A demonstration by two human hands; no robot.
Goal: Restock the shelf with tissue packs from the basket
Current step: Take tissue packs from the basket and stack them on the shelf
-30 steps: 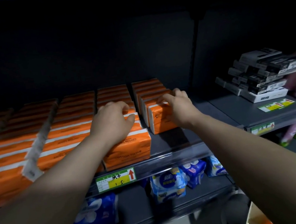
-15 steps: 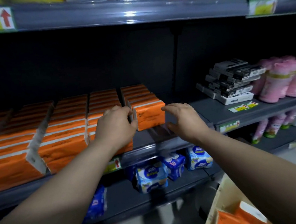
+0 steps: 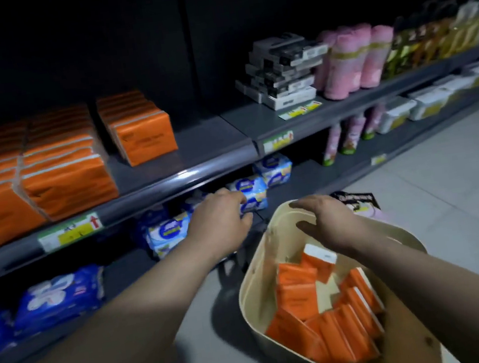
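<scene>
My right hand (image 3: 326, 224) hovers spread and empty over the basket (image 3: 256, 270); my left hand (image 3: 222, 218), loosely curled and empty, hangs left of it. Inside the basket lie orange tissue packs (image 3: 319, 308): probably light, soft, slick-wrapped; best pinched across the narrow sides.

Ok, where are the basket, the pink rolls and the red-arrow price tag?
basket (image 3: 262, 257): head view, inner left wall.
pink rolls (image 3: 363, 58): head view, a front roll's wrapper.
red-arrow price tag (image 3: 74, 232): head view, yellow centre.
</scene>
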